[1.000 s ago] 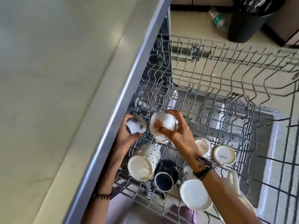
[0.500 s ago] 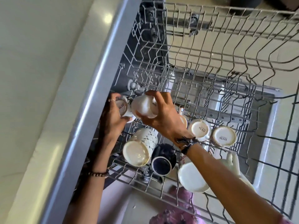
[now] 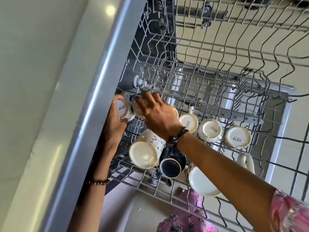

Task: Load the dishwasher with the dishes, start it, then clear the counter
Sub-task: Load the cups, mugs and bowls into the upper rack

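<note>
Left hand (image 3: pixel 115 124): curled round a small white cup (image 3: pixel 122 109), base up, at nine o'clock of the rack (image 3: pixel 217 104).
Right hand (image 3: pixel 157 114): fingers wrapped over a second cup (image 3: pixel 138 110), touching the first.
Other cups: upturned, three to six o'clock.

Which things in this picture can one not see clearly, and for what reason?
- Cup under the right hand: head view, the hand covers nearly all of it.
- Left hand grip on its small cup: fingers partly hidden behind the cup.
- Large white mug: the right forearm crosses it.
- Upper rack: cut off by the top edge.
</note>
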